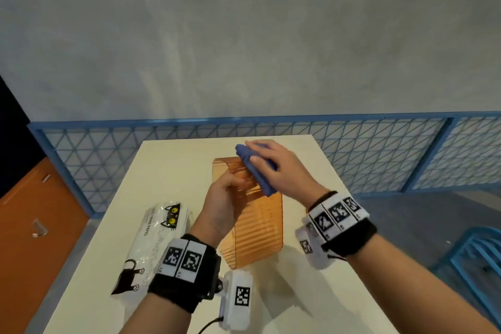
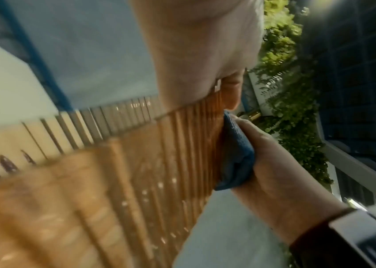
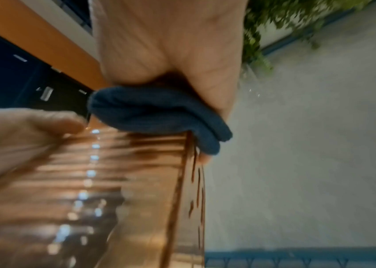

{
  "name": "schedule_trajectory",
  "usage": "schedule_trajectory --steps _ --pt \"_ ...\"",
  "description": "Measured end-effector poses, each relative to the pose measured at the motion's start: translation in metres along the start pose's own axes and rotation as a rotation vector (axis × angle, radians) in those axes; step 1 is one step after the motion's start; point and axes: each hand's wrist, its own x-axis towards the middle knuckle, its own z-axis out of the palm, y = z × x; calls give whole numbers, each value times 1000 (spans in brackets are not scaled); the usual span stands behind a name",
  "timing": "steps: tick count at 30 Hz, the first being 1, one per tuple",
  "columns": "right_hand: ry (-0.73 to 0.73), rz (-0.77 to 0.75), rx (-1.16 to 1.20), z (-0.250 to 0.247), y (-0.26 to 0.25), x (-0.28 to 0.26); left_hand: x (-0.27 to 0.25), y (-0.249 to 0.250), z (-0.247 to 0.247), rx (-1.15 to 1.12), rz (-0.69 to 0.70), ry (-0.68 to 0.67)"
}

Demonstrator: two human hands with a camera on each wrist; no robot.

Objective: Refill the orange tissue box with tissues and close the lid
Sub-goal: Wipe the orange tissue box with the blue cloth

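Note:
The orange ribbed see-through tissue box (image 1: 257, 230) (image 2: 136, 172) (image 3: 124, 181) stands tilted on the white table (image 1: 176, 160), its near end down. My left hand (image 1: 225, 198) (image 2: 205, 50) (image 3: 21, 130) grips the box's upper left side. My right hand (image 1: 276, 168) (image 2: 274, 172) (image 3: 170, 45) holds a folded blue cloth (image 1: 257, 171) (image 2: 237, 154) (image 3: 154, 112) against the box's upper edge, thumb over the cloth. A wrapped pack of tissues (image 1: 154, 241) with a black cat print lies on the table, left of the box. Whether the box has a lid on I cannot tell.
A blue mesh fence (image 1: 379, 154) runs behind the table. An orange cabinet (image 1: 35, 225) stands to the left. A blue chair (image 1: 477, 257) is at the right, below table height. Green plants (image 2: 285, 90) hang off to the side.

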Motion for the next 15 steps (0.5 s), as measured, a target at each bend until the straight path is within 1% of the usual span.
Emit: schedule_trajectory --steps 2,3,5,6,7,9,13,15 --pt "5 -54 -109 18 0 -25 -3 -3 -7 -79 -36 68" --pt "12 -103 -186 25 0 -37 -6 -5 -12 -95 -66 106" --pt "7 -226 -336 35 2 -55 -9 -11 -19 -40 -134 186" --pt "5 -263 -383 39 3 -60 -12 -15 -20 17 -151 217" --pt "-14 -256 -390 40 2 -60 -13 -17 -20 80 -146 228" --pt "-82 -133 -305 36 -3 -47 -17 -20 -18 181 -124 233" --pt "-287 129 -174 16 -6 11 -25 -21 -9 289 -78 191" --pt "-289 168 -167 14 -12 22 -26 -19 -7 284 -48 174"
